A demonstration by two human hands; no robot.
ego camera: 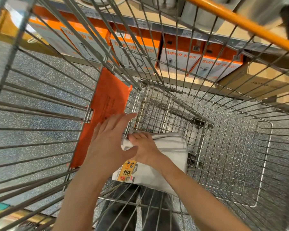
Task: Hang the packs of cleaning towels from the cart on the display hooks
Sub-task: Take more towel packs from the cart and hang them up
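White cloth folded flat makes up the pack of towels, with a yellow and white label (dark printed characters on it) at its near end. It lies inside the wire cart, at the bottom near the orange flap. The right hand grips its far corner, fingers curled over the cloth. The left hand is spread, fingers straight, just beside it.

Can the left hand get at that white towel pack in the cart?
Probably yes: the open left hand hovers beside the towel pack, which the right hand already grips, with no cart wire between them.
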